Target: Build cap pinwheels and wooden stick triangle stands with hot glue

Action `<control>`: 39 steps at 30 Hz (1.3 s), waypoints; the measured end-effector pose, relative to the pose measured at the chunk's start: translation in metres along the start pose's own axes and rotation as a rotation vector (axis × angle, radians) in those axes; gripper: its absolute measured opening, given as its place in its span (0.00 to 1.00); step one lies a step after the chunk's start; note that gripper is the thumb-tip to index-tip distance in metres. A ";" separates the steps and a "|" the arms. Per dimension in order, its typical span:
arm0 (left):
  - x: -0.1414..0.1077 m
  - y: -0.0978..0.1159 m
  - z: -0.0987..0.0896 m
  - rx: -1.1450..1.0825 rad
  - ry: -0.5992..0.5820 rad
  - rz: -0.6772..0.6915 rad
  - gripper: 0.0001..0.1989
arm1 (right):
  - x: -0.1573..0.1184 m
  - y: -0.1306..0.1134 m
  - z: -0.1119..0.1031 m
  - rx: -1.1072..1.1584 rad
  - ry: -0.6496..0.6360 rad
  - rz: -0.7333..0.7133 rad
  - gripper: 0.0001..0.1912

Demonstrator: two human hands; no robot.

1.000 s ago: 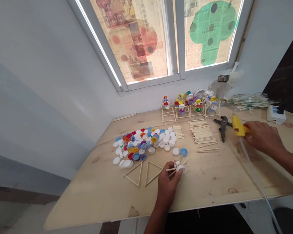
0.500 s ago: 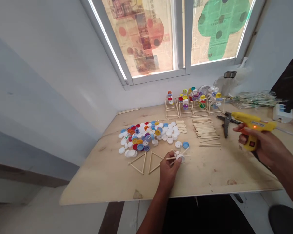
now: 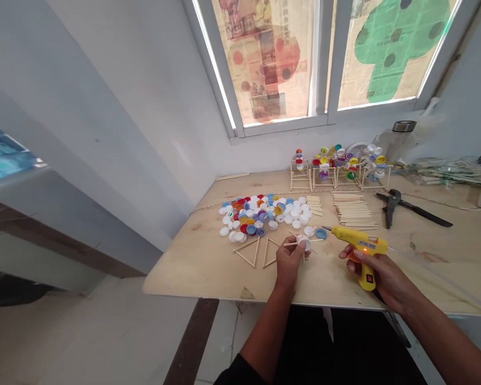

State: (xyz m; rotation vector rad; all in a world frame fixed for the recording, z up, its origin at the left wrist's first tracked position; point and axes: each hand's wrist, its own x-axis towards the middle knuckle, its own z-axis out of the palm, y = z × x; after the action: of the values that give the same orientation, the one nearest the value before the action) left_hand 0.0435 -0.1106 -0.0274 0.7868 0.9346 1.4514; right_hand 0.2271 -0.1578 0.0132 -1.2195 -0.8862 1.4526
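Observation:
Near the table's front, my left hand (image 3: 289, 259) is closed on a white bottle-cap hub (image 3: 305, 244) with thin wooden sticks poking out around it like spokes. My right hand (image 3: 379, 275) is wrapped round a yellow hot glue gun (image 3: 361, 240), its orange light lit and its nozzle pointing left toward the hub, apart from it. A blue cap (image 3: 321, 233) and a white cap (image 3: 309, 231) lie just behind the hub. Beside my left hand are a stick triangle (image 3: 248, 252) and a second one (image 3: 270, 251), partly hidden by that hand.
A pile of coloured bottle caps (image 3: 260, 215) covers the table's middle, with rows of sticks (image 3: 355, 210) to its right. Pliers (image 3: 392, 208) and a black-handled tool (image 3: 425, 212) lie farther right. Stick frames with cap wheels (image 3: 340, 174) stand along the wall by a glass bottle (image 3: 401, 141).
My right hand has brought the glue gun left and closer to the hub. The whole view has shifted, with my left hand still gripping the hub.

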 end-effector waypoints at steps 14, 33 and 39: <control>-0.003 0.009 0.001 -0.148 -0.020 -0.034 0.16 | 0.005 0.018 -0.013 0.031 -0.002 0.007 0.15; -0.004 0.008 -0.005 -0.204 0.015 -0.147 0.21 | 0.007 0.024 -0.017 0.095 0.072 -0.014 0.17; -0.018 0.015 0.000 -0.280 -0.030 -0.320 0.22 | 0.014 0.010 -0.001 0.153 0.146 -0.076 0.16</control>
State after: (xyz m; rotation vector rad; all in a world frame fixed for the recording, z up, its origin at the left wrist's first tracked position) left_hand 0.0384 -0.1281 -0.0131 0.4284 0.7727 1.2494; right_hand 0.2258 -0.1462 0.0001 -1.1496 -0.7024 1.3273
